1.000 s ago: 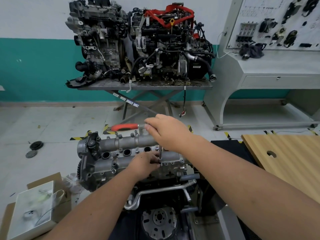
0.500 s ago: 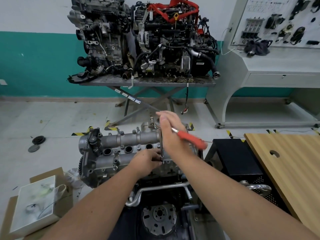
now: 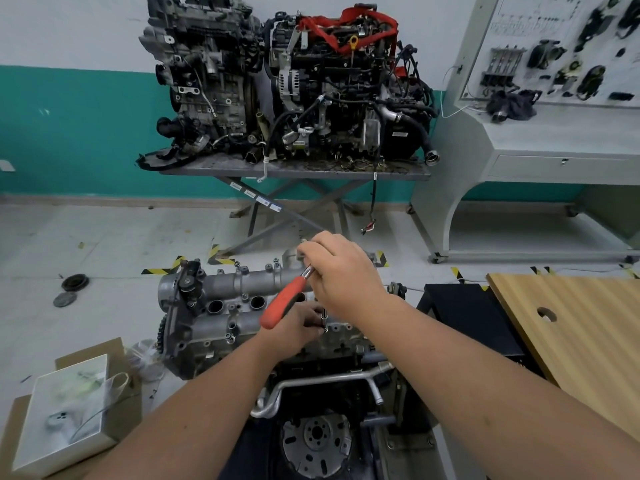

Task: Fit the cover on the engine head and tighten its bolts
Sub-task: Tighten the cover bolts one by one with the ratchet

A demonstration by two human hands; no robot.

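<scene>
On the cover (image 3: 242,299), ratchet (image 3: 282,304) (no legible writing), right hand (image 3: 343,271)

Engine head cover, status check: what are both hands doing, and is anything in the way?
Right hand grips red-handled ratchet at its head end. Left hand steadies extension on cover bolt. Nothing in the way.

Hands work a ratchet on an engine cover.

The right hand (image 3: 341,271) grips the red-handled ratchet (image 3: 282,304); the left hand (image 3: 294,329) steadies its extension (image 3: 324,318) on the cover (image 3: 221,308).

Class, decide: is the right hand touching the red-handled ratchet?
Touching. The head view shows the right hand gripping the red-handled ratchet near its head, fingers wrapped around it.
</scene>
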